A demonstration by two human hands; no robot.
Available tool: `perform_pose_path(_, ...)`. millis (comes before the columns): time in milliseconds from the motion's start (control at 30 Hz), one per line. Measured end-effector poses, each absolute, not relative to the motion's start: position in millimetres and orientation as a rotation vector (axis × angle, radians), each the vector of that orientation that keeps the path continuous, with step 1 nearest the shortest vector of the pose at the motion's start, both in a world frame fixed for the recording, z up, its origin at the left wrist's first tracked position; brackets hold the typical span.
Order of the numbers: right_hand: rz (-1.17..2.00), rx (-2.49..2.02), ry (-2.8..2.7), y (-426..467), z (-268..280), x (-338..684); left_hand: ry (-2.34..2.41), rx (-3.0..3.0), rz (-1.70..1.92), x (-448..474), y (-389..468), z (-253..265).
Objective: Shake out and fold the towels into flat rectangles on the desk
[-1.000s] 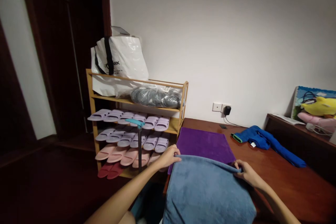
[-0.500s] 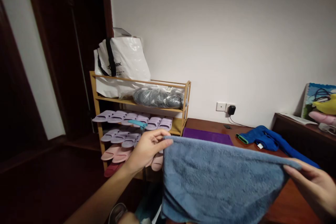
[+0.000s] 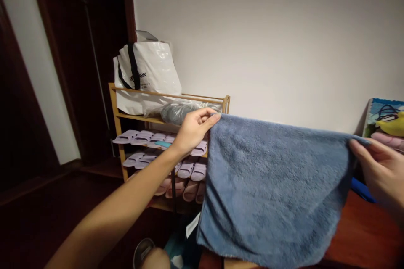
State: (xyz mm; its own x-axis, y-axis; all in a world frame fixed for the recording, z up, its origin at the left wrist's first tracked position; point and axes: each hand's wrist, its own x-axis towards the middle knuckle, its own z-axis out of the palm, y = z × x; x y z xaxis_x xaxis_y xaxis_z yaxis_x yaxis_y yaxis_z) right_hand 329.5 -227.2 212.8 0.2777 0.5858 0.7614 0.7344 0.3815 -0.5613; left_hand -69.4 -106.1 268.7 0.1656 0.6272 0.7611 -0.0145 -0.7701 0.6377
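Observation:
A blue-grey towel [image 3: 274, 189] hangs spread out between my two hands, its top edge pulled nearly straight. My left hand [image 3: 195, 130] pinches the upper left corner between thumb and fingers. At the upper right corner, my right hand [image 3: 378, 162] has the same kind of pinch, partly cut off by the frame's edge. The lower edge of the towel droops in front of the reddish-brown table [image 3: 362, 235]. Behind the cloth, most of the table top is hidden.
A wooden shoe rack [image 3: 115, 134] holds rows of lilac and pink slippers [image 3: 142, 138]. On top sits a white bag [image 3: 154, 67] with black handles. A blue garment [image 3: 362, 189] shows beside the towel, and a yellow plush toy [image 3: 393, 125] is at far right.
Both hands have risen, lifting the towel higher so more of its length hangs down. It now covers the purple cloth, the wall socket and most of the blue garment.

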Motion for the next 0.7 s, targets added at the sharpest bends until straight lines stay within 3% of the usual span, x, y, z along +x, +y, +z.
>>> perform_pose_path(200, -0.091, -1.340, -1.348, -173.0, 223.0, 322.7, 0.764, 2.040, 1.335, -52.6, -33.5, 261.3)
perform_pose_path(467, -0.060, -1.525, -1.403, -112.2, 182.0, 335.3, 0.966, 2.169, 1.338, -34.3, 14.0, 219.4)
perform_pose_path(700, -0.005, -1.654, -1.411, -110.6, 212.6, 348.3, 0.967, 2.159, 1.255, -42.4, 27.6, 234.2)
